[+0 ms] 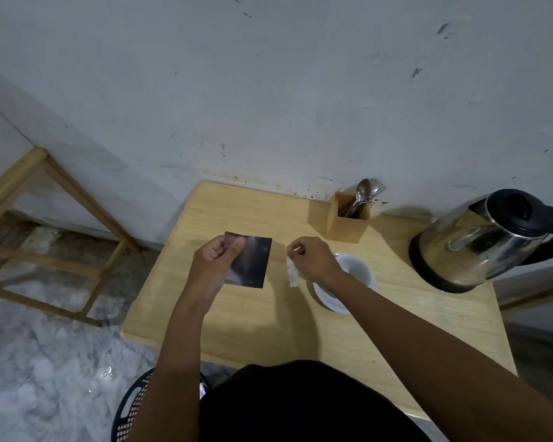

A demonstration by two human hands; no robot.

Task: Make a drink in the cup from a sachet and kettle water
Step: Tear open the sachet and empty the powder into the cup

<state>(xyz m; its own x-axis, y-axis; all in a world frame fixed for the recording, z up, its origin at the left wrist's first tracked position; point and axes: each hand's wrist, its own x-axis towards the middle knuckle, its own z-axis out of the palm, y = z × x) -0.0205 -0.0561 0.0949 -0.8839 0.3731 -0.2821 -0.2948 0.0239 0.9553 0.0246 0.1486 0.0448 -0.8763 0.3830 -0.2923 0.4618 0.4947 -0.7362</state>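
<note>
My left hand point(216, 261) pinches a dark silvery sachet point(251, 261) by its left edge, holding it above the wooden table point(236, 320). My right hand point(313, 258) grips a small white item point(291, 274), a tea bag or a torn strip, which hangs from its fingers just left of the cup. The white cup point(359, 271) stands on a white saucer point(327, 301), partly hidden under my right wrist. A steel kettle point(479, 240) with a black lid and handle sits on its black base at the table's right edge.
A wooden holder point(348, 223) with spoons and a fork stands at the back near the wall. A wooden frame point(55, 237) is on the floor to the left. A dark plastic basket point(135, 406) sits below the table's near edge.
</note>
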